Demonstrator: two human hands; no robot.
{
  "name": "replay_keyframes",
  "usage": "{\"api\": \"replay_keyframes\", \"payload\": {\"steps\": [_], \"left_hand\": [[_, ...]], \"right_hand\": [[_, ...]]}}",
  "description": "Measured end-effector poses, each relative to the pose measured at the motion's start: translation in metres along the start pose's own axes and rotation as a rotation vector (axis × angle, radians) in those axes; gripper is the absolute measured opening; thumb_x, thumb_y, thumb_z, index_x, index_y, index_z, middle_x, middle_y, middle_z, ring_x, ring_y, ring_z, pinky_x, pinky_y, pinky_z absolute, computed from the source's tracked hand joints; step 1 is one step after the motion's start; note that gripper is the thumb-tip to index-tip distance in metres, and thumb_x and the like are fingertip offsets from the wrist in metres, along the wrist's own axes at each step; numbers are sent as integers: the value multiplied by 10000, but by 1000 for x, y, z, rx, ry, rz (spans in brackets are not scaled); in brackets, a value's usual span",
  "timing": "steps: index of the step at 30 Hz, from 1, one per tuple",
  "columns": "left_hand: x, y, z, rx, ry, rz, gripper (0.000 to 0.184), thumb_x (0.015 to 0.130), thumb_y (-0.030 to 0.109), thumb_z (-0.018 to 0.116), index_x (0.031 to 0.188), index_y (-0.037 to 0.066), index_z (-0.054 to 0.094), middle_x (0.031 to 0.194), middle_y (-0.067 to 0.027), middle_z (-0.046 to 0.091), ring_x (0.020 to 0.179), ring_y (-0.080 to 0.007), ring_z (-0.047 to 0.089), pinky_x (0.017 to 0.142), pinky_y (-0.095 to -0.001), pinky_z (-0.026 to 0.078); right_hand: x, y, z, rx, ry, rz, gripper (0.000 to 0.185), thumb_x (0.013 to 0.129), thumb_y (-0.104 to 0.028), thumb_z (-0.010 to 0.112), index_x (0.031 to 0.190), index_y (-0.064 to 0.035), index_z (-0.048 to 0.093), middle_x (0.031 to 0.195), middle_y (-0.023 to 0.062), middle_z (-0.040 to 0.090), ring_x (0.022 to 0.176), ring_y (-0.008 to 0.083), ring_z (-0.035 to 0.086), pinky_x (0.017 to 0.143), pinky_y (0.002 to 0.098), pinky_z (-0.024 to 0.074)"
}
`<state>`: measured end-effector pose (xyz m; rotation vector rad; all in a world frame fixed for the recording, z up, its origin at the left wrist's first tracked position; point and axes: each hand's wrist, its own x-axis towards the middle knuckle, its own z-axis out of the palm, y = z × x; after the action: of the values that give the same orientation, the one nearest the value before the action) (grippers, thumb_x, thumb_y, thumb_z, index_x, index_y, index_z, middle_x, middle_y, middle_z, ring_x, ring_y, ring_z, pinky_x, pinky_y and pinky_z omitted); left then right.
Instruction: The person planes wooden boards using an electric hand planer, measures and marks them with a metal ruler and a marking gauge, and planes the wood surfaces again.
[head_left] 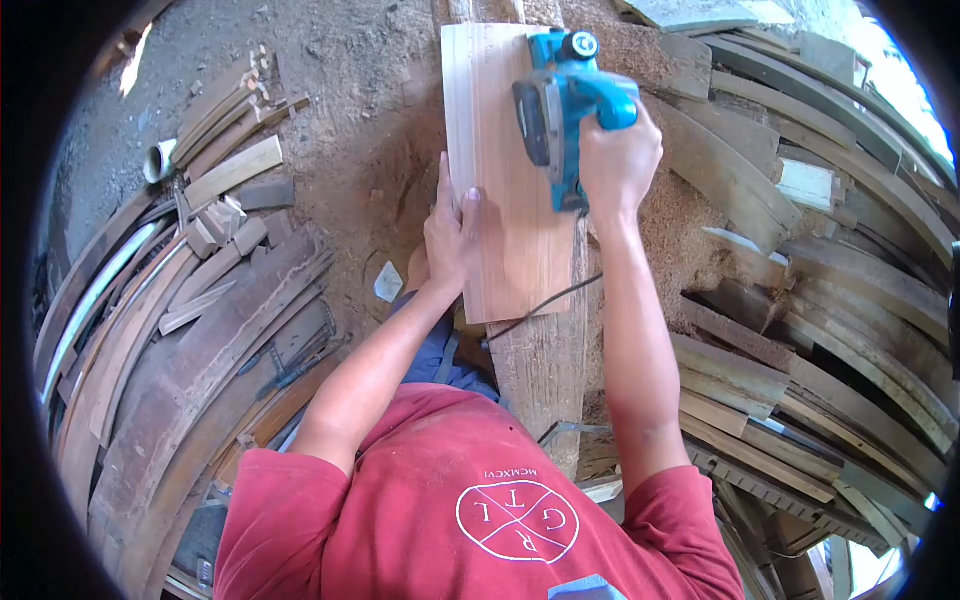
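Electric planer (565, 120): teal body, black knob and grey side parts. Board (515, 200): pale tan, with lengthwise grain streaks. T-shirt (440, 500): red, bearing a white circular emblem (517, 521) divided by crossed lines, with white lettering. Trousers (450, 360): blue. Power cord (545, 303): black.

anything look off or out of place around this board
Nothing stands out as damaged. The one oddity is the dark cord, which lies across the near right corner of the board, where it might get in the way of the power planer.
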<state>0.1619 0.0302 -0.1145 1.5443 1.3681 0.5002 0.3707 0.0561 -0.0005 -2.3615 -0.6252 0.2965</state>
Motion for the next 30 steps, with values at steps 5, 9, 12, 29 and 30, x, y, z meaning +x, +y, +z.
{"api": "replay_keyframes", "payload": {"steps": [5, 9, 12, 29, 30], "left_hand": [[-1, -4, 1, 2, -10, -8, 707, 1094, 380, 533, 1690, 105, 270, 1082, -318, 725, 978, -500, 714, 852, -538, 555], [0, -10, 5, -43, 20, 63, 697, 1108, 393, 516, 1693, 113, 262, 1213, -314, 715, 1071, -485, 715, 945, -525, 556], [-1, -6, 1, -101, -69, -32, 671, 1142, 405, 449, 1696, 83, 251, 1504, -278, 586, 1368, -369, 613, 1133, -427, 474], [9, -34, 20, -292, -29, 100, 653, 1165, 447, 295, 1711, 97, 219, 1705, -232, 348, 1558, -364, 377, 1265, -426, 300], [10, -34, 20, -299, -28, 104, 651, 1165, 444, 295, 1710, 95, 221, 1704, -232, 350, 1558, -362, 378, 1265, -424, 300]], "right_hand": [[49, -11, 26, 9, 42, -69, 261, 814, -206, 735, 1022, -57, 782, 938, 243, 779, 955, 451, 760, 884, 512, 603], [93, -34, 47, -43, 97, -76, 269, 806, -222, 736, 1009, -53, 788, 950, 255, 777, 960, 459, 757, 893, 509, 602], [120, -51, 54, -176, 95, -77, 368, 780, -288, 751, 1052, -46, 808, 972, 232, 792, 971, 405, 776, 898, 459, 601], [-318, 115, -123, 81, -224, 282, 562, 886, 25, 706, 1441, -54, 656, 1148, 195, 780, 1028, 210, 751, 918, 363, 567], [-312, 111, -120, 98, -224, 313, 556, 890, 25, 704, 1438, -57, 659, 1129, 197, 780, 1012, 206, 750, 905, 360, 566]]}}
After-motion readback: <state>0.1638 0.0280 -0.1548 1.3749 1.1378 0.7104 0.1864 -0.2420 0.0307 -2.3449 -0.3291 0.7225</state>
